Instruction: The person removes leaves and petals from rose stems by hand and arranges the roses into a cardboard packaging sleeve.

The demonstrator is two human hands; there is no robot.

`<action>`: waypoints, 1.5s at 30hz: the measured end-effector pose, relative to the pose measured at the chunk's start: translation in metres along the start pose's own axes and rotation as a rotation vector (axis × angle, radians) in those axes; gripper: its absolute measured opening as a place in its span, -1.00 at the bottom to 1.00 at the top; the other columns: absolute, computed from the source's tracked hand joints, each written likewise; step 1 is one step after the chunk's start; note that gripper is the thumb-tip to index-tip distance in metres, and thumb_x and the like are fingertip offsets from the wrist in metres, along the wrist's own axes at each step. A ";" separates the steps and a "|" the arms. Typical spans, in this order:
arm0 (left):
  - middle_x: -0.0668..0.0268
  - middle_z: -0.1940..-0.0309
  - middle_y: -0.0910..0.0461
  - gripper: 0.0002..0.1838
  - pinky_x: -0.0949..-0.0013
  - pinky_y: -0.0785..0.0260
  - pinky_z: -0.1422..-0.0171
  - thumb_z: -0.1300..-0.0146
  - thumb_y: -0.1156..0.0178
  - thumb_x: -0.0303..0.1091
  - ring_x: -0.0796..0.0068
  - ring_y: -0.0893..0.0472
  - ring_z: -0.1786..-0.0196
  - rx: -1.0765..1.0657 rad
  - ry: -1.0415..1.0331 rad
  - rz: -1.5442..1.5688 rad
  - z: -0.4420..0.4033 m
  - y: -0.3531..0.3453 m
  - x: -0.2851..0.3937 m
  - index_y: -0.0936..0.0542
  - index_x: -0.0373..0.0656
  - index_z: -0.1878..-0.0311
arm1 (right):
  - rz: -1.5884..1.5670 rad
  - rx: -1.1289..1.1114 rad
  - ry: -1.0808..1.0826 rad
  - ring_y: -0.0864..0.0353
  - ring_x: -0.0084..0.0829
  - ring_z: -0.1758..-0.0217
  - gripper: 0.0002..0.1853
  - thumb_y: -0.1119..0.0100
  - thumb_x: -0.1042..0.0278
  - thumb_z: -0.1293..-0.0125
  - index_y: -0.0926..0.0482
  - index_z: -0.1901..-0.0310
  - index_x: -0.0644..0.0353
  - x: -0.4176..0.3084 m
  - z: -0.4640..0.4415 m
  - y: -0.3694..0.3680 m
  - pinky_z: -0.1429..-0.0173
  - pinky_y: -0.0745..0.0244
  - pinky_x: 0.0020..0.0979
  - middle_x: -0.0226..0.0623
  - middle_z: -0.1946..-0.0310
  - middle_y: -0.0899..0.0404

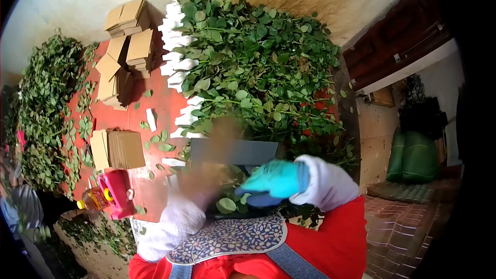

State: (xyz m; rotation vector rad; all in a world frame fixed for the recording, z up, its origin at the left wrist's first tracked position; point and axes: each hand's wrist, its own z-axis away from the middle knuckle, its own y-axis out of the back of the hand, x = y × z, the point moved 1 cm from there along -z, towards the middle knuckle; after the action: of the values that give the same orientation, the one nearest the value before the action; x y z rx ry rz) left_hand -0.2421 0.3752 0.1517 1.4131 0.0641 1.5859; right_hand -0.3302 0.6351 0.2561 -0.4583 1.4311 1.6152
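Note:
My left hand [204, 178], bare and smeared by motion, is near the left end of a dark grey strip [253, 152]; its fingers cannot be made out. A blurred brown shape [226, 137] crosses that strip. My right hand [273, 182] wears a teal and blue glove and is just below the strip's right part. Its fingers point left, and what lies between them, if anything, is hidden. Leafy green stems [263, 67] lie beyond the strip, with white wrapped heads [178, 64] at their left ends.
Stacks of cardboard pieces [126, 150] stand on the red table [155, 98]. A pink container [119, 194] and a yellow-capped bottle [94, 199] are at the lower left. More foliage [46, 88] is piled far left, near a person's blue clothing [26, 204]. Green sacks [416, 157] stand right.

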 end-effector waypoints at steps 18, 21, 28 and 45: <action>0.06 -0.13 -0.45 -0.61 0.22 -0.51 -0.06 -0.13 -0.27 -0.41 0.06 -0.58 -0.03 0.024 0.118 0.027 -0.002 0.003 -0.010 -0.58 0.00 -0.08 | 0.777 0.613 -0.920 -0.28 -0.10 -0.32 -0.69 -0.15 0.21 -0.28 -0.55 -0.07 -0.10 0.248 -0.143 0.235 -0.30 -0.23 -0.02 -0.20 -0.20 -0.36; 0.05 -0.13 -0.44 -0.61 0.22 -0.51 -0.06 -0.13 -0.27 -0.41 0.06 -0.58 -0.03 0.028 0.095 0.020 -0.002 0.002 -0.009 -0.58 0.00 -0.08 | 0.819 0.702 -0.642 -0.50 -0.08 0.01 -0.77 -0.08 0.23 -0.31 -0.52 0.02 0.01 0.250 -0.106 0.207 -0.12 -0.34 -0.09 -0.18 0.09 -0.52; 0.05 -0.14 -0.44 -0.61 0.22 -0.51 -0.06 -0.13 -0.27 -0.41 0.05 -0.58 -0.04 0.065 -0.010 -0.016 0.000 -0.008 0.003 -0.58 -0.01 -0.08 | 0.867 0.906 -0.033 -0.50 -0.10 0.26 -0.78 -0.19 0.39 -0.20 -0.52 0.10 0.09 0.084 -0.023 0.140 0.24 -0.41 -0.13 -0.24 0.28 -0.50; 0.03 -0.17 -0.41 -0.60 0.21 -0.51 -0.06 -0.14 -0.27 -0.42 0.04 -0.57 -0.05 0.145 -0.027 -0.001 0.042 -0.022 -0.004 -0.57 -0.01 -0.09 | 0.690 0.660 -0.659 -0.46 -0.03 0.16 -0.65 -0.14 0.52 0.04 -0.60 0.14 0.07 0.060 0.074 -0.101 0.15 -0.39 -0.09 -0.16 0.23 -0.46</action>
State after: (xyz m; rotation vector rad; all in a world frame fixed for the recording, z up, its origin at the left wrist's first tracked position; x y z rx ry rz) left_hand -0.1965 0.3622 0.1493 1.5458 0.1667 1.5869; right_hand -0.2593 0.7185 0.1699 0.9548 1.5367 1.4423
